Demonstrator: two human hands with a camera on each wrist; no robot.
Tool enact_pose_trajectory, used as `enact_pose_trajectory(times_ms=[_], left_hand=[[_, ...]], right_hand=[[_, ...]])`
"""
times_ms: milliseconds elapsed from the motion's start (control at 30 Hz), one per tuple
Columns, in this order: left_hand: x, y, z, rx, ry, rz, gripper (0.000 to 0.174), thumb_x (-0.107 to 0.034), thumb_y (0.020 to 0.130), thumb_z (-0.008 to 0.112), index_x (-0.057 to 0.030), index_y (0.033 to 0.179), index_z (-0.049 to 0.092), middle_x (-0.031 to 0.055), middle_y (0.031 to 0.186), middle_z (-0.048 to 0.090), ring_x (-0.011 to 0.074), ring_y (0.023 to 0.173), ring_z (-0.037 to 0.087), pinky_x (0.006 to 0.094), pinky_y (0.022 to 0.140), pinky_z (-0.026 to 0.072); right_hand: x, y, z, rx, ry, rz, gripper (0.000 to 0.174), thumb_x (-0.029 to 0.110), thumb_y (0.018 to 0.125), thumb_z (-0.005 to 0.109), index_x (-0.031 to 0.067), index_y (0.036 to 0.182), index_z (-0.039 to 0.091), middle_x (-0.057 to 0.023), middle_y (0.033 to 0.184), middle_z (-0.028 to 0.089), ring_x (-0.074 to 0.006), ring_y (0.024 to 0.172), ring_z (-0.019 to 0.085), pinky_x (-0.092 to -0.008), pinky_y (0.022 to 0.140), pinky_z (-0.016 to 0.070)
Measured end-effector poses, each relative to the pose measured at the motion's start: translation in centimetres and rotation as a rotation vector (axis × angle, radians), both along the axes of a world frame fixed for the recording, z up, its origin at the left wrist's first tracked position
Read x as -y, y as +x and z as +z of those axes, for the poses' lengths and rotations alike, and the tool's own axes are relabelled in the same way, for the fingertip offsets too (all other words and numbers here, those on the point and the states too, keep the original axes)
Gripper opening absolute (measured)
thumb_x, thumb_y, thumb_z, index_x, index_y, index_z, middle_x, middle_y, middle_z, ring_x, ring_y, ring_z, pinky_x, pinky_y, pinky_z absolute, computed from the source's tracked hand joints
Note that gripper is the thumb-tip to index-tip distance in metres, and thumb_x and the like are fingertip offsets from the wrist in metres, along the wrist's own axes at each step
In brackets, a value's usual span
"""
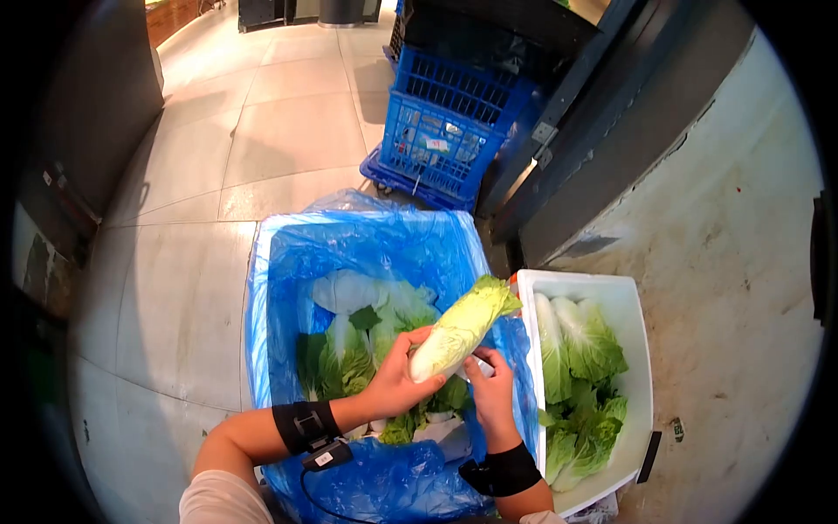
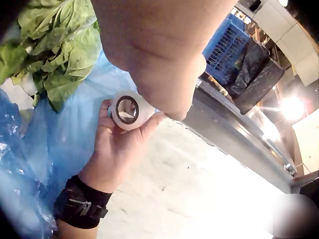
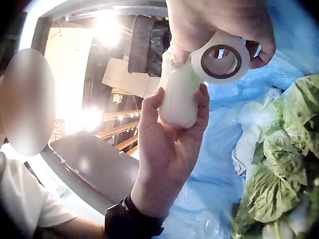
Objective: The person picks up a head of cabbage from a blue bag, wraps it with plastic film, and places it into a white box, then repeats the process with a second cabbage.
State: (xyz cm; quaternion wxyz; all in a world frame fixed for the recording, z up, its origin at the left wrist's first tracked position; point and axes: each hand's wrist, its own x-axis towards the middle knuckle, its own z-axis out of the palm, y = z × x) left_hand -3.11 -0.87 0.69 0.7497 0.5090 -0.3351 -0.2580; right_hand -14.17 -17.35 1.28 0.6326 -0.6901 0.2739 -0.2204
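My left hand (image 1: 400, 382) grips a napa cabbage (image 1: 461, 325) round its white base, with the pale green leafy end pointing up and to the right. The right wrist view shows the thumb and fingers on either side of that base (image 3: 178, 104). Close beside the cabbage, my right hand (image 1: 494, 400) holds a whitish roll of tape (image 3: 222, 57) with a dark ring inside its core. From the left wrist view, the fingers and thumb lie around the roll's (image 2: 132, 110) outside. Part of the roll is hidden behind the cabbage in the head view.
Below the hands stands a box lined with blue plastic (image 1: 367, 231), holding several leafy cabbages (image 1: 349, 354). On its right, a white foam box (image 1: 642, 384) contains more cabbages (image 1: 580, 341). Blue crates (image 1: 445, 131) sit on a dolly ahead, near the wall (image 1: 698, 262).
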Motion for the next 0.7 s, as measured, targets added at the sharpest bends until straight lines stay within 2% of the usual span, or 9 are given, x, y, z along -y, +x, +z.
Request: enact_pose_trajectory(times_ms=[67, 133, 200, 300, 533, 600, 633, 667, 700], left_hand=[[-0.2, 0.0, 0.4, -0.258, 0.010, -0.130, 0.070, -0.002, 0.092, 0.071, -0.0008, 0.147, 0.027, 0.0144, 0.152, 0.039, 0.0209, 0.140, 0.043, 0.0378, 0.114, 0.0394], [-0.5, 0.2, 1.3, -0.295, 0.008, -0.153, 0.067, -0.004, 0.094, 0.070, -0.0012, 0.148, 0.030, 0.0120, 0.148, 0.044, 0.0186, 0.137, 0.047, 0.0367, 0.113, 0.0401], [-0.7, 0.4, 1.0, -0.359, 0.000, -0.210, 0.065, -0.005, 0.093, 0.072, -0.0011, 0.146, 0.033, 0.0130, 0.146, 0.045, 0.0184, 0.137, 0.044, 0.0362, 0.114, 0.0393], [-0.9, 0.6, 1.4, -0.408, 0.020, -0.241, 0.064, -0.007, 0.094, 0.072, -0.0012, 0.146, 0.034, 0.0116, 0.144, 0.046, 0.0181, 0.136, 0.046, 0.0356, 0.114, 0.0389], [-1.0, 0.8, 1.6, -0.289, 0.024, -0.317, 0.061, -0.013, 0.096, 0.072, -0.0016, 0.145, 0.036, 0.0119, 0.144, 0.046, 0.0182, 0.134, 0.047, 0.0360, 0.112, 0.0411], [-0.8, 0.8, 1.1, -0.299, 0.099, -0.323, 0.060, -0.018, 0.096, 0.074, -0.0009, 0.141, 0.038, 0.0124, 0.138, 0.052, 0.0182, 0.130, 0.050, 0.0359, 0.109, 0.0429], [-0.7, 1.0, 0.9, -0.222, 0.153, -0.291, 0.059, -0.021, 0.096, 0.075, -0.0007, 0.138, 0.040, 0.0124, 0.133, 0.056, 0.0180, 0.127, 0.053, 0.0357, 0.107, 0.0442], [-0.6, 1.3, 0.7, -0.150, 0.210, -0.260, 0.058, -0.023, 0.095, 0.077, -0.0004, 0.135, 0.041, 0.0124, 0.128, 0.059, 0.0179, 0.123, 0.055, 0.0355, 0.105, 0.0455], [-0.7, 1.4, 1.2, -0.199, 0.235, -0.255, 0.052, -0.025, 0.094, 0.079, -0.0012, 0.124, 0.044, 0.0116, 0.119, 0.063, 0.0165, 0.113, 0.060, 0.0341, 0.098, 0.0491]], right_hand=[[0.4, -0.2, -0.9, 0.022, 0.104, 0.015, 0.042, 0.023, 0.090, 0.082, -0.0045, 0.117, 0.066, -0.0085, 0.111, 0.069, -0.0162, 0.104, 0.063, -0.0307, 0.092, 0.0498], [0.5, -0.1, -0.7, 0.056, 0.197, 0.057, 0.048, 0.025, 0.089, 0.083, -0.0050, 0.122, 0.065, -0.0088, 0.116, 0.068, -0.0164, 0.106, 0.063, -0.0307, 0.093, 0.0497], [0.2, -0.4, -0.1, 0.081, 0.436, 0.070, 0.055, 0.027, 0.088, 0.085, -0.0048, 0.127, 0.061, -0.0093, 0.121, 0.067, -0.0168, 0.107, 0.063, -0.0311, 0.096, 0.0496], [0.2, -0.5, 0.5, 0.109, 0.476, 0.112, 0.061, 0.026, 0.087, 0.085, -0.0053, 0.132, 0.058, -0.0097, 0.123, 0.066, -0.0172, 0.109, 0.063, -0.0320, 0.098, 0.0497], [0.5, -0.8, -0.3, 0.175, 0.446, 0.077, 0.059, 0.016, 0.088, 0.084, -0.0045, 0.136, 0.057, -0.0111, 0.124, 0.065, -0.0194, 0.112, 0.064, -0.0330, 0.099, 0.0499], [0.8, -0.9, -0.3, 0.136, 0.348, 0.099, 0.058, 0.012, 0.084, 0.086, -0.0050, 0.133, 0.060, -0.0112, 0.125, 0.065, -0.0195, 0.114, 0.064, -0.0338, 0.099, 0.0504], [0.8, -0.9, -0.2, 0.132, 0.351, 0.095, 0.058, 0.012, 0.084, 0.086, -0.0050, 0.133, 0.060, -0.0112, 0.125, 0.065, -0.0195, 0.114, 0.064, -0.0338, 0.099, 0.0504], [0.9, -0.8, 0.0, 0.082, 0.215, 0.122, 0.058, 0.012, 0.082, 0.087, -0.0050, 0.131, 0.062, -0.0109, 0.125, 0.066, -0.0191, 0.113, 0.064, -0.0340, 0.098, 0.0508], [0.8, -0.7, 0.3, 0.024, 0.084, 0.147, 0.058, 0.012, 0.080, 0.088, -0.0049, 0.130, 0.064, -0.0106, 0.125, 0.066, -0.0187, 0.112, 0.064, -0.0342, 0.097, 0.0511]])
